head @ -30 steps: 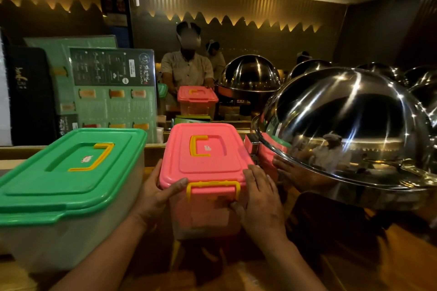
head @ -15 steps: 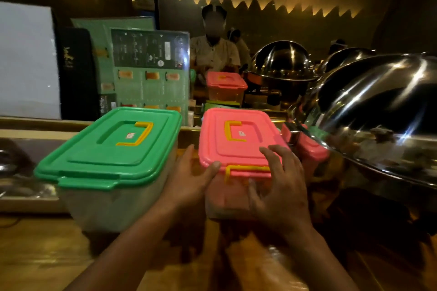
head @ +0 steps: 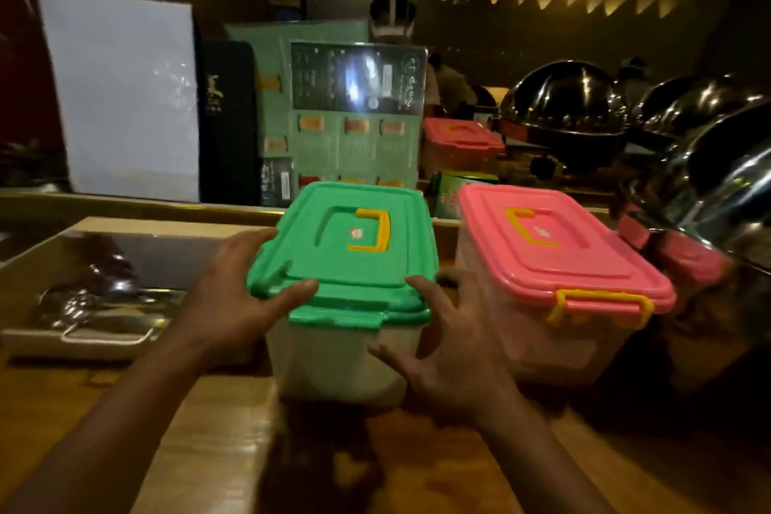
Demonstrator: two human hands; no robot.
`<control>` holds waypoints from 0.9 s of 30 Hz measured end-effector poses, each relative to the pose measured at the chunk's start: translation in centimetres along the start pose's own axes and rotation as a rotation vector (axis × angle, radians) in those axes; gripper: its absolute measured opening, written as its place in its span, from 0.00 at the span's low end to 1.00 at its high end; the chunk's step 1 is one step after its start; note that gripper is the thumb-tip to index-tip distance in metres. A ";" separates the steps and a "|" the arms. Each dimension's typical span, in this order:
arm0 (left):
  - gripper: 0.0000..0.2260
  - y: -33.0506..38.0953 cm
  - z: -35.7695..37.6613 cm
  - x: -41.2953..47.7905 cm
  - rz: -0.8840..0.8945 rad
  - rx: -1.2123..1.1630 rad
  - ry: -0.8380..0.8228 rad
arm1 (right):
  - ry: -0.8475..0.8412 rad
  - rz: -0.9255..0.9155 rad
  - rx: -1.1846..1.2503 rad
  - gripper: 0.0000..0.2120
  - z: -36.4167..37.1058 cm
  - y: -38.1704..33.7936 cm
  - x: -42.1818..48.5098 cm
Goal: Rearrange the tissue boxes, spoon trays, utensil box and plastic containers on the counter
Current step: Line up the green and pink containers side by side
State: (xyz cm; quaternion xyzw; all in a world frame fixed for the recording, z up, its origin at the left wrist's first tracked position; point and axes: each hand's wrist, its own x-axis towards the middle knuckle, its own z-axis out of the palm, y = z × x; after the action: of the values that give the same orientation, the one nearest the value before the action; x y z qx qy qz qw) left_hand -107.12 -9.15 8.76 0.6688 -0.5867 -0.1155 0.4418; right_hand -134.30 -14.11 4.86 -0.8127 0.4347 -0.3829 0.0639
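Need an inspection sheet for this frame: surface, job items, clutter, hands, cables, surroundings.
Surface: wooden counter, bare near the camera.
Job's things: green-lidded container and pink-lidded container side by side, lids on; spoon tray on the left.
Clutter: second pink container and menu boards behind.
Hands: left hand on the green lid's left edge; right hand open at its front right corner.
Cables: nothing seen.
Surroundings: steel dome lids on the right; people behind.

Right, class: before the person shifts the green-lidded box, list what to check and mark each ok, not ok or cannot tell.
1. Left hand on the green-lidded box: ok, fingers on its lid.
2. Right hand gripping: not ok, fingers spread, barely touching.
3. Green lid latched: cannot tell.
4. Gap to the pink-lidded box: ok, apart.
5. Spoon tray clear of the box: ok, off to the left.
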 end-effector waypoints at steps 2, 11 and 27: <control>0.47 -2.2 -0.6 0.8 -0.045 -0.142 -0.173 | 0.045 0.073 -0.048 0.39 0.6 -0.8 0.1; 0.50 -4.0 1.8 2.7 0.027 -0.424 -0.334 | 0.064 0.163 -0.386 0.39 0.1 -1.5 -0.1; 0.53 -2.5 6.9 6.1 0.039 -0.552 -0.424 | -0.057 0.278 -0.594 0.45 -0.9 2.7 1.6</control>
State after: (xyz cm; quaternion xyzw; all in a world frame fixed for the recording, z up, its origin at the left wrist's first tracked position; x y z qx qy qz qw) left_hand -108.35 -17.88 5.09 0.4739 -0.6249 -0.3976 0.4763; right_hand -136.16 -16.72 5.24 -0.7391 0.6321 -0.2040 -0.1120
